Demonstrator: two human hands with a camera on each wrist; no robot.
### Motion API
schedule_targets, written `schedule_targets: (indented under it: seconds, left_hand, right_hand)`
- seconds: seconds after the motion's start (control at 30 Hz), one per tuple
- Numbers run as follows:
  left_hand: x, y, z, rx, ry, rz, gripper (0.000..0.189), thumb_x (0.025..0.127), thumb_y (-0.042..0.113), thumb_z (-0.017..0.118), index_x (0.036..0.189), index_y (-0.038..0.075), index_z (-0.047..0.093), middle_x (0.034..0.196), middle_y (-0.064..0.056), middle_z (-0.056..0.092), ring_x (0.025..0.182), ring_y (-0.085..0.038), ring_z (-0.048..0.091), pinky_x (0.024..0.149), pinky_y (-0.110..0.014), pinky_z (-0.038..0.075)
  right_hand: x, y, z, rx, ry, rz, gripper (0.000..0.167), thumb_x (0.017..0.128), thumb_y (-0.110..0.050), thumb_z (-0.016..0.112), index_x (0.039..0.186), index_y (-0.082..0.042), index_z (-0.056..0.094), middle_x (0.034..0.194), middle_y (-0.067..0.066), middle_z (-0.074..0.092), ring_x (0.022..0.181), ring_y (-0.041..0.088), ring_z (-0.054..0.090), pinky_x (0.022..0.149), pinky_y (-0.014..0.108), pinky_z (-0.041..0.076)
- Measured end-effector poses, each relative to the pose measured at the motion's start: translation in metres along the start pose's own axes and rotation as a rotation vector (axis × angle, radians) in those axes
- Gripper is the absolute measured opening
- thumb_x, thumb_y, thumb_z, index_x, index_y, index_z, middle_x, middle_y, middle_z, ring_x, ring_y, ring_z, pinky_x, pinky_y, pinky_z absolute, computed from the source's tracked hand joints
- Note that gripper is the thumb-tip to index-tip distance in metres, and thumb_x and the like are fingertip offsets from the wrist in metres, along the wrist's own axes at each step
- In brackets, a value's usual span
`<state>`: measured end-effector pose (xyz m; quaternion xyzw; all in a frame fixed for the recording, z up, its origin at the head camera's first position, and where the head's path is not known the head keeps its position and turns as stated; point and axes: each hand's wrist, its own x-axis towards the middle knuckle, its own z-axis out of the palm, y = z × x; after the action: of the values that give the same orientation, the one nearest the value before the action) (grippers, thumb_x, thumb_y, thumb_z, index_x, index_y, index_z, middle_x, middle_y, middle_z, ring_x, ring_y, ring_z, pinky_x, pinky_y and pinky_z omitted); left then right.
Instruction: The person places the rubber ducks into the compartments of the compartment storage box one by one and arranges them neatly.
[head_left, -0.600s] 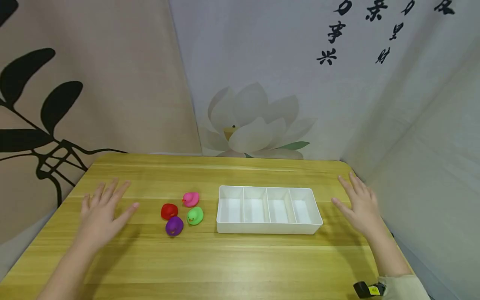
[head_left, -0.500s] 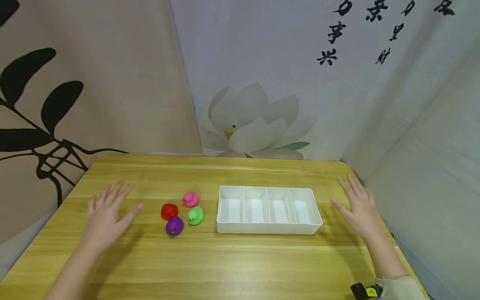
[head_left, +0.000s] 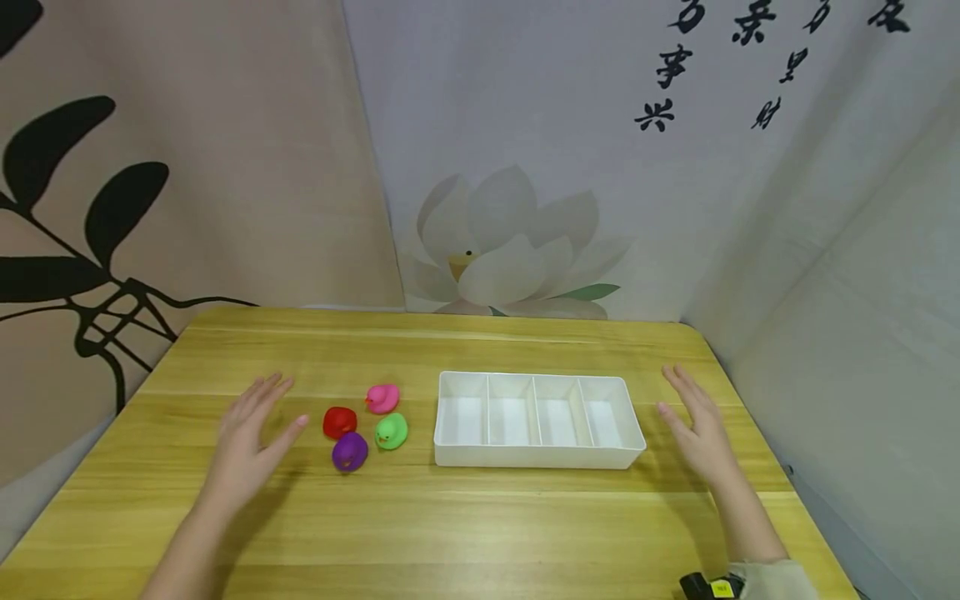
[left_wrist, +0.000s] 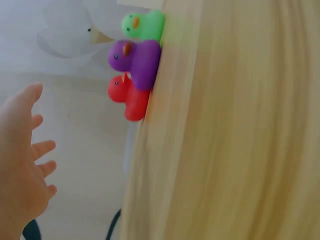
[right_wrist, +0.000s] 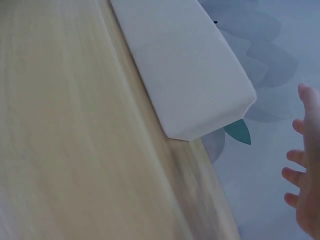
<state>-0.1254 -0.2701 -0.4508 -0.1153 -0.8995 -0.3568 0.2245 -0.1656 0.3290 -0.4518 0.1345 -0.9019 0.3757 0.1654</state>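
Observation:
My left hand (head_left: 245,450) hovers over the table left of a cluster of small rubber ducks, its fingers extended and thumb apart, holding nothing. Nearest to it are a red duck (head_left: 340,422) and a purple duck (head_left: 349,452), which stand close together. A pink duck (head_left: 383,398) and a green duck (head_left: 391,432) sit just to their right; the left wrist view shows the green duck (left_wrist: 143,25) beyond the purple one. My right hand (head_left: 702,433), also with straight fingers and nothing in it, is to the right of a white divided tray (head_left: 532,457), apart from it.
The wooden table (head_left: 480,533) carries the ducks and the tray, whose compartments hold nothing visible. Behind it hangs a pale curtain (head_left: 510,100) with a printed lotus and characters. A dark device (head_left: 708,587) is strapped at my right wrist.
Both hands have moved inward: the left hand to the right, closer to the ducks, and the right hand to the left, closer to the tray. Ducks and tray stay in place.

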Motion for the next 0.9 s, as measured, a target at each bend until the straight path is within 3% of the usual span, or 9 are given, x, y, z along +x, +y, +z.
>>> schedule_targets:
  seconds: [0.13,0.3,0.37,0.47,0.53,0.63,0.77,0.9]
  left_hand:
    - [-0.002,-0.001,0.008,-0.094,0.004,-0.024,0.057,0.088,0.013,0.069,0.140,0.005,0.047,0.144,-0.025,0.038,0.132,-0.050,0.026,0.101,-0.071,0.012]
    - [-0.005,-0.004,0.018,-0.154,-0.013,-0.091,0.054,0.089,0.012,0.069,0.137,0.002,0.048,0.142,-0.025,0.040,0.129,-0.050,0.031,0.098,-0.071,0.022]
    - [-0.005,-0.005,0.022,-0.170,-0.021,-0.116,0.053,0.089,0.013,0.069,0.137,0.001,0.049,0.141,-0.025,0.041,0.128,-0.049,0.034,0.097,-0.070,0.025]
    - [-0.006,-0.006,0.026,-0.196,-0.038,-0.153,0.053,0.090,0.015,0.069,0.137,0.002,0.049,0.140,-0.024,0.042,0.127,-0.047,0.035,0.096,-0.069,0.027]
    - [-0.008,-0.007,0.029,-0.215,-0.050,-0.176,0.054,0.090,0.017,0.069,0.138,0.002,0.048,0.140,-0.024,0.042,0.127,-0.047,0.036,0.096,-0.069,0.027]
    - [-0.010,-0.008,0.033,-0.233,-0.057,-0.198,0.053,0.090,0.017,0.069,0.136,0.002,0.050,0.138,-0.023,0.044,0.127,-0.047,0.036,0.096,-0.069,0.027]
    - [-0.011,-0.012,0.040,-0.248,-0.062,-0.215,0.049,0.089,0.017,0.070,0.132,0.001,0.054,0.134,-0.021,0.048,0.124,-0.043,0.042,0.097,-0.064,0.030]
    - [-0.011,-0.013,0.047,-0.233,-0.065,-0.223,0.044,0.089,0.017,0.070,0.129,0.002,0.058,0.130,-0.016,0.053,0.116,-0.034,0.050,0.097,-0.042,0.039]
  right_hand:
    - [-0.003,0.004,0.007,0.068,-0.006,0.033,0.050,0.100,-0.016,0.052,0.147,-0.010,0.038,0.152,0.019,0.027,0.136,0.046,0.021,0.102,0.068,0.014]
    - [-0.005,0.002,0.013,0.120,-0.015,0.045,0.046,0.101,-0.012,0.048,0.145,-0.004,0.038,0.148,0.020,0.034,0.135,0.041,0.027,0.111,0.043,0.019]
    - [-0.006,0.005,0.016,0.155,-0.030,0.064,0.046,0.101,-0.010,0.047,0.145,-0.002,0.038,0.147,0.022,0.035,0.134,0.043,0.028,0.110,0.045,0.020]
    - [-0.008,0.007,0.018,0.206,-0.058,0.096,0.046,0.101,-0.009,0.046,0.146,-0.002,0.036,0.145,0.024,0.037,0.130,0.046,0.031,0.103,0.063,0.023]
    - [-0.009,0.014,0.023,0.239,-0.068,0.098,0.046,0.101,-0.008,0.046,0.146,-0.002,0.036,0.143,0.026,0.039,0.128,0.047,0.034,0.097,0.067,0.026]
    - [-0.010,0.015,0.026,0.270,-0.084,0.087,0.046,0.102,-0.010,0.045,0.146,-0.003,0.036,0.142,0.024,0.040,0.126,0.044,0.038,0.103,0.046,0.034]
    - [-0.011,0.018,0.031,0.316,-0.113,0.072,0.045,0.103,-0.009,0.043,0.147,-0.002,0.034,0.142,0.024,0.041,0.124,0.041,0.042,0.095,0.015,0.035]
    - [-0.012,0.021,0.034,0.352,-0.149,0.108,0.046,0.104,-0.013,0.041,0.149,-0.007,0.033,0.142,0.022,0.042,0.124,0.029,0.046,0.093,0.012,0.035]
